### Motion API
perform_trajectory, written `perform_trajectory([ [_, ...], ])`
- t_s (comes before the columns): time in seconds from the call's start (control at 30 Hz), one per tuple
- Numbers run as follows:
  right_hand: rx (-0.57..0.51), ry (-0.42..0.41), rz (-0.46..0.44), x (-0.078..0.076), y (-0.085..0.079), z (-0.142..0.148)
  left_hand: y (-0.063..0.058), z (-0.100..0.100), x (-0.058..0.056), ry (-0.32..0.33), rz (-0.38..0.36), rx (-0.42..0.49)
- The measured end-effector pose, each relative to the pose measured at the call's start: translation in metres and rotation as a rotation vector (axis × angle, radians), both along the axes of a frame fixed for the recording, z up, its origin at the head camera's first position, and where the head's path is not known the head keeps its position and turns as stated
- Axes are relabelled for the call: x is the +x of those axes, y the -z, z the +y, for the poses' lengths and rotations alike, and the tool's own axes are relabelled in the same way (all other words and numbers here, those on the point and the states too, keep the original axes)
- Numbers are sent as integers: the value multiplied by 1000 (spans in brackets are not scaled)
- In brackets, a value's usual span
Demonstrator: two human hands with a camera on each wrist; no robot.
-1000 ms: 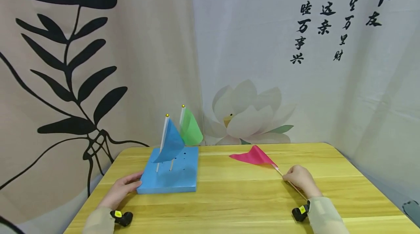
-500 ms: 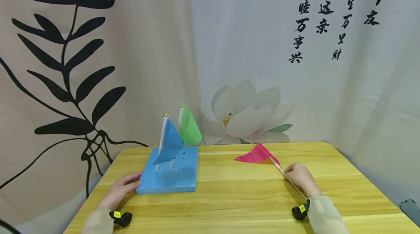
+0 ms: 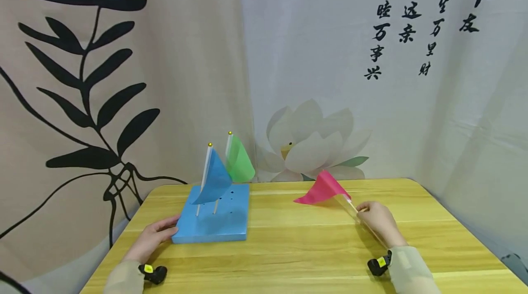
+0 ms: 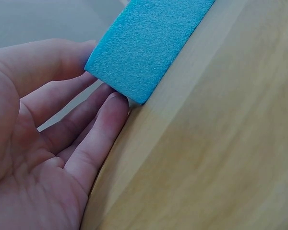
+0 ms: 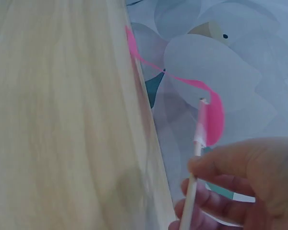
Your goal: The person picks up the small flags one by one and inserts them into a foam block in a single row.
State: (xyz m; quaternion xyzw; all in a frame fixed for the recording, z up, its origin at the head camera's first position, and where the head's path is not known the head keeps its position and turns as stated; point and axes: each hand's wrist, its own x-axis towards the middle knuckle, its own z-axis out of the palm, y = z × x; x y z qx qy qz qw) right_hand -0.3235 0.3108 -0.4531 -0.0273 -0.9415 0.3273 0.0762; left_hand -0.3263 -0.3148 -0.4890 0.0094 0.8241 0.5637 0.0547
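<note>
My left hand (image 3: 151,240) rests its fingertips against the left side of a blue foam block (image 3: 218,230), which lies flat on the table. In the left wrist view, its relaxed fingers (image 4: 103,122) meet the block's corner. A blue flag (image 3: 214,179) and a green flag (image 3: 240,160) stand upright on the block, each with a gold ball on top. On the right, my right hand (image 3: 378,220) pinches the thin stick of a pink flag (image 3: 323,188) between thumb and fingers. That stick (image 5: 191,189) tilts, and the pink cloth droops to the left, close over the table.
Small dark holes dot the block's top. The wooden table (image 3: 297,257) reaches back to a printed curtain (image 3: 313,46) with leaves, a lotus and writing. Each wrist wears a small black camera (image 3: 153,274) at the sleeve.
My right hand has risen slightly, and the pink flag's cloth has lifted with it and hangs more steeply. The left hand and the block have stayed in place.
</note>
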Motion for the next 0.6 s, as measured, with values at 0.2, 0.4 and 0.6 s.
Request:
perform_trajectory([
  [0.2,-16,20,63,2,-9,-4,2,5,-1,-1,3,15],
  [0.4,-57,39,173,2,-17,-11,2,9,-3,5,14,32],
  [0.6,-272,49,245,-6,-31,-37,1,5,0,5,20,20],
])
